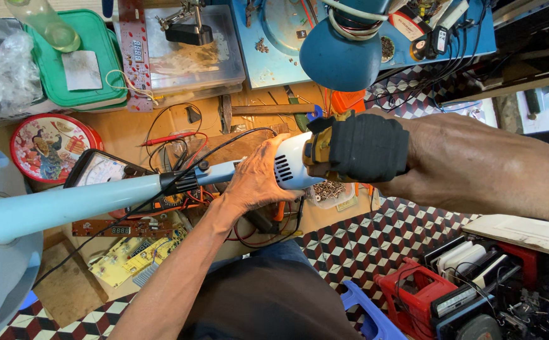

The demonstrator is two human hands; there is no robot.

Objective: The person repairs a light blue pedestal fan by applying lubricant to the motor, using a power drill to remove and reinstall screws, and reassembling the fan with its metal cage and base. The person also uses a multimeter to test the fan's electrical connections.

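My left hand (255, 179) is wrapped around the neck of a standing fan, where the light blue pole (85, 201) meets the white vented motor housing (290, 165). The pole lies across the workbench, with its round base (0, 277) at the far left. A black cable runs along the pole. My right hand (422, 154) grips the black motor block (369, 148) at the housing's end; its fingers are hidden behind the block. Brass-coloured metal shows between the block and the housing.
A blue desk lamp (340, 56) hangs just above the motor. On the bench are a multimeter (101, 170), circuit boards (129, 252), a red round tin (51, 145), a green-lidded box (79, 63) and a tub of screws (328, 192). A red toolbox (413, 296) sits on the tiled floor.
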